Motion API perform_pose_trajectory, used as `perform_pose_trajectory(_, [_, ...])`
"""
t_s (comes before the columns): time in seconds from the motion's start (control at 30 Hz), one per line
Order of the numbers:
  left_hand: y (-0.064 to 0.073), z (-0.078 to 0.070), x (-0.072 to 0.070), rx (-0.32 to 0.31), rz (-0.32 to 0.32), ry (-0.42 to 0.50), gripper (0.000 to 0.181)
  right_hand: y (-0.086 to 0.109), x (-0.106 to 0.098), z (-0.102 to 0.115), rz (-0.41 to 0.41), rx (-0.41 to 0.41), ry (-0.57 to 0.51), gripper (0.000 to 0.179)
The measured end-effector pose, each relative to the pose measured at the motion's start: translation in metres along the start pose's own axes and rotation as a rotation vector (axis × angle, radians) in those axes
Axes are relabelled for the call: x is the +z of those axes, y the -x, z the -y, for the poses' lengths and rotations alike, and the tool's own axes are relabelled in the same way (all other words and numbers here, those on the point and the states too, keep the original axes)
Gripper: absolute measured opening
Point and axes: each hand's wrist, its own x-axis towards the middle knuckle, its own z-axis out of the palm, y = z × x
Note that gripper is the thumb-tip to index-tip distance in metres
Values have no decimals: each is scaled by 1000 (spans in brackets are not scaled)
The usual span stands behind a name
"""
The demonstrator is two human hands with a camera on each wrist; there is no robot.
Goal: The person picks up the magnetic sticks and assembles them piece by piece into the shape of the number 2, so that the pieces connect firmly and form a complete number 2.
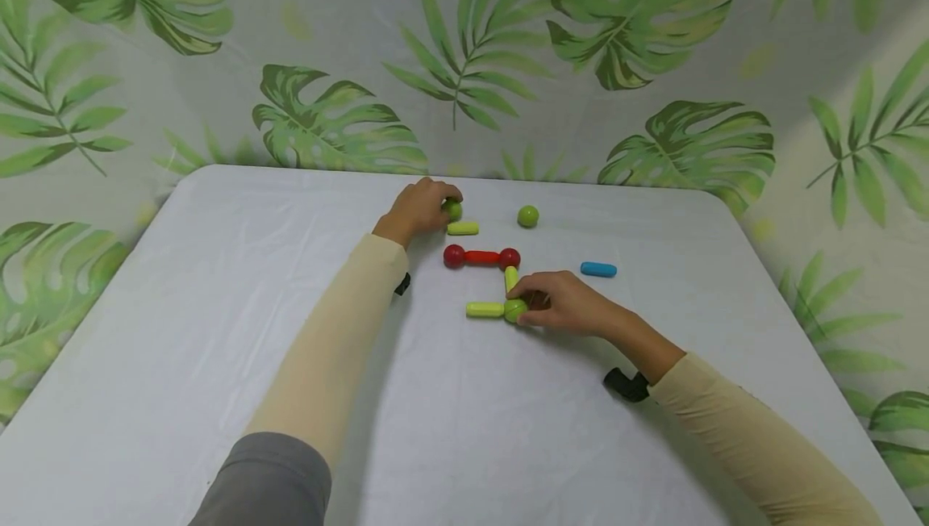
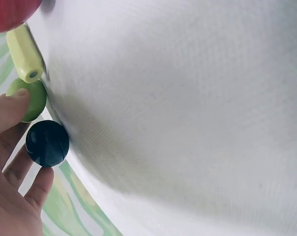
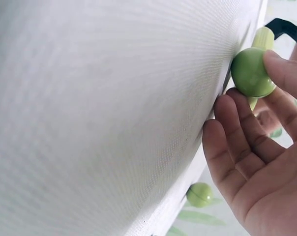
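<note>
My left hand is at the far side of the table, thumb and fingers round a green ball. A dark blue ball lies against its other fingers in the left wrist view; the head view hides it. Close by lies a loose yellow-green stick. My right hand pinches another green ball at the joined piece's near corner. From that ball one yellow-green stick points left; a second stick runs to a red ball. A red stick links this to another red ball.
A third green ball sits toward the table's back edge. Right of the joined piece lies a blue stick. White cloth covers the table, and a leaf-patterned curtain hangs behind it.
</note>
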Motion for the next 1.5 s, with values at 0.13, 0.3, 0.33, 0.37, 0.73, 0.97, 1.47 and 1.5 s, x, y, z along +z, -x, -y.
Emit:
perform_pose_trajectory(0.13, [1,0,1,1,-1,-7,37,0,1,0,0,-2,4,34])
perform_pose_trajectory(0.3, [0,1,3,1,-6,-6,36,1,1,0,-3,1,2,33])
perform_pose_trajectory(0.33, [0,1,3,-2,-8,-8,36,1,1,0,-4,3,1,34])
perform_pose_trajectory(0.37, [0,1,3,-4,-10,-11,36,1,1,0,-4,4,2,34])
perform_pose_trajectory(0.73, [2,2,-1,14,-50,20,35,1,1,2,7,17,-1,34])
perform_pose_trajectory(0.97, [7,-1,-12,76,-95,38,32,1,-1,3,10,16,2,34])
perform_pose_trajectory(1.47, [44,-3,-34,269,-15,21,39,0,0,1,3,19,0,34])
perform_pose_trajectory(1.5, [47,-2,-34,282,-16,27,38,0,0,1,2,20,0,34])
